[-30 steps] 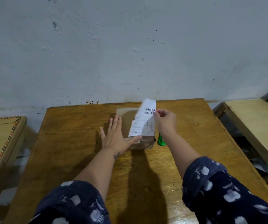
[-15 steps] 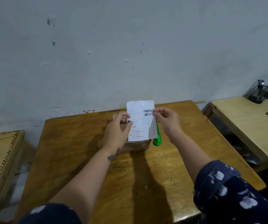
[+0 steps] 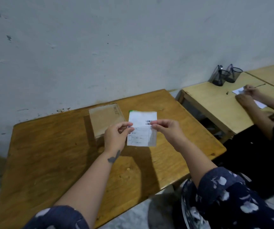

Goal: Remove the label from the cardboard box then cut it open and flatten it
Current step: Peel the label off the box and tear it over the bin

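Note:
A small brown cardboard box [image 3: 105, 119] sits closed near the far edge of the wooden table [image 3: 50, 154], its top bare. The white printed label [image 3: 142, 129] is off the box and held in the air to the box's right. My left hand [image 3: 116, 135] pinches the label's left edge and my right hand [image 3: 167, 132] pinches its right edge near the barcode. A sliver of a green cutter [image 3: 131, 111] peeks out above the label; the rest is hidden behind it.
A second, paler table [image 3: 215, 103] stands to the right with two black mesh pen cups [image 3: 225, 76]. Another person's hands [image 3: 248, 94] write there on paper. A grey wall runs behind both tables, and a gap separates them.
My left hand left the box top and took the label's left edge. Both hands carried the label rightward, clear of the box. The view swung right, revealing the other person.

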